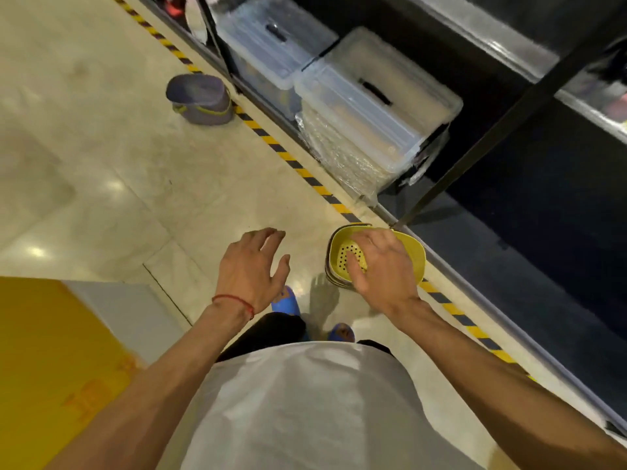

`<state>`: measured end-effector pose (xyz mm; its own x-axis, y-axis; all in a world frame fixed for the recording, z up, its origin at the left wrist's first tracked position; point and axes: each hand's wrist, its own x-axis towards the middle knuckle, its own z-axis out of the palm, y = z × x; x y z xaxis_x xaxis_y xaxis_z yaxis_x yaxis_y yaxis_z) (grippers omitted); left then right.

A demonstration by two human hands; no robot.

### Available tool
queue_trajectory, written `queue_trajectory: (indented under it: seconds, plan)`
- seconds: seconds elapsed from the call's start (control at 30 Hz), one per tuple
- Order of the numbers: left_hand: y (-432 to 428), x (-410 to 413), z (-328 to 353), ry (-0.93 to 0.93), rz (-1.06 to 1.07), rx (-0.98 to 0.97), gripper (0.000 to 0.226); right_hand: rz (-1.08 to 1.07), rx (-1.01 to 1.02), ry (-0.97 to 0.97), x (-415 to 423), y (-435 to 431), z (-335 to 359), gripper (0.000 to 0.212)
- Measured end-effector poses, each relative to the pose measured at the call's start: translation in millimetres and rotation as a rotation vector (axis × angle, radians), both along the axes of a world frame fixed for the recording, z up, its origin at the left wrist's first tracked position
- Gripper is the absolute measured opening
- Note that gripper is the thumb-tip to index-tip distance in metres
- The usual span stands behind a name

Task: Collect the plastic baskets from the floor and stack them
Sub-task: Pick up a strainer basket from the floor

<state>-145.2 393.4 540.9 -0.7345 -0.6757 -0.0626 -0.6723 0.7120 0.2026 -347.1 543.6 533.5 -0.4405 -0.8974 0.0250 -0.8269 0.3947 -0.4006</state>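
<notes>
A stack of plastic baskets (412, 256) with a yellow perforated one on top hangs above the floor by the striped tape; my right hand (380, 266) grips it, fingers over the rim and into the bowl. Darker baskets show under the yellow one at its left edge. My left hand (252, 269) hovers to the left of the stack, fingers spread, holding nothing. A second pile of grey-purple baskets (200, 98) with a yellow-green rim stands on the floor farther ahead, next to the tape.
Black shelving (502, 123) runs along the right behind yellow-black floor tape (281, 152), holding clear lidded storage bins (376, 96). A yellow and white box (51, 344) stands at the lower left. My blue shoes (286, 300) are on the beige tiled floor.
</notes>
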Motion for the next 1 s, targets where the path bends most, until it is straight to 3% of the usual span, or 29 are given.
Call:
queue_trajectory:
  seconds: [0.3, 0.73, 1.0]
  plan:
    - [-81.2, 40.1, 28.9, 0.057, 0.077, -0.061, 0.047, 0.159, -0.116, 0.082, 42.2, -111.8, 36.3, 0.031]
    - [-331.3, 136.6, 63.7, 0.069, 0.095, -0.105, 0.048, 0.112, -0.150, 0.162, 122.3, -354.5, 69.3, 0.031]
    - [-469.4, 145.9, 60.2, 0.067, 0.153, -0.127, 0.045, 0.103, -0.149, 0.153, 128.6, -501.6, 72.0, 0.032]
